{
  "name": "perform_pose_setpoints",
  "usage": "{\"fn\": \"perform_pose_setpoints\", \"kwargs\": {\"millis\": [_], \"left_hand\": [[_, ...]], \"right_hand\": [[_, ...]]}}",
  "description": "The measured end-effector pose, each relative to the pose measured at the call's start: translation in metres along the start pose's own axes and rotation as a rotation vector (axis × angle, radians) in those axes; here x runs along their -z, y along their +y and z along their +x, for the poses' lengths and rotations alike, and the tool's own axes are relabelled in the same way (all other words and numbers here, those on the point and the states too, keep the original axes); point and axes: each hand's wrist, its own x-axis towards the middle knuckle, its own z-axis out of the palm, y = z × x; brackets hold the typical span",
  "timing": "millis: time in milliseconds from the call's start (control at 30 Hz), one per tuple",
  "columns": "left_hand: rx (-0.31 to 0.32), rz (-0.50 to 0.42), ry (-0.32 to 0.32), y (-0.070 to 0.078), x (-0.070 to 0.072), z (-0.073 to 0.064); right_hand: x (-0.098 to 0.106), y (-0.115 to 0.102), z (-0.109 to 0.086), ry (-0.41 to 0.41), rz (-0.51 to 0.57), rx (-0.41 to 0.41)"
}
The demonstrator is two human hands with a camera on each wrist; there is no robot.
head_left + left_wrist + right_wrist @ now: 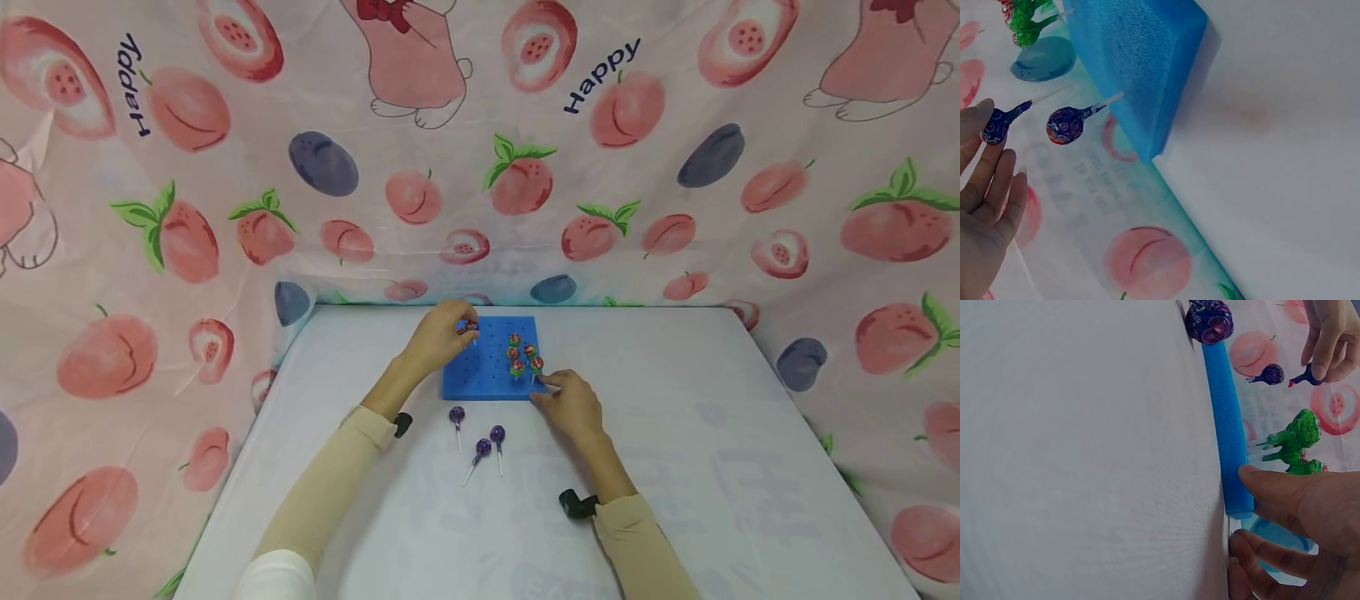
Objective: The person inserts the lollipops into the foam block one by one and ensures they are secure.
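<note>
In the head view, a blue foam board [487, 385] with rows of small holes lies at the table's back. Above its left part my left hand [435, 340] pinches a purple-wrapped lollipop [996, 128] by the candy, its white stick pointing at the board. Beside that one, another purple lollipop [1065, 125] stands with its stick in the board. Several green-and-red lollipops [516, 367] stand upright on the board's right side. My right hand [576, 407] grips the board's front right corner, thumb [1257, 475] on the front edge.
Three loose purple lollipops lie on the white table in front of the board: one on the left [457, 414], one in the middle [483, 448] and one on the right [498, 434]. A fruit-printed curtain [420, 275] hangs behind the table [750, 467] and along its sides.
</note>
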Motion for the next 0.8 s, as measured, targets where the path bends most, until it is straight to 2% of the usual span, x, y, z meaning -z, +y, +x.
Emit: {"fn": "perform_pose_setpoints", "kwargs": {"millis": [300,500,800], "left_hand": [[0.026,0.056,-0.006,-0.006,-0.011,0.000],[0.012,0.087,0.022,-0.009,-0.018,0.002],[0.007,0.096,0.029,-0.016,-0.026,0.002]], "right_hand": [[0.000,0.000,-0.001,-0.001,-0.003,-0.001],[0.001,-0.001,-0.002,-0.001,0.009,0.003],[0.003,-0.003,-0.002,0.002,0.004,0.004]]}}
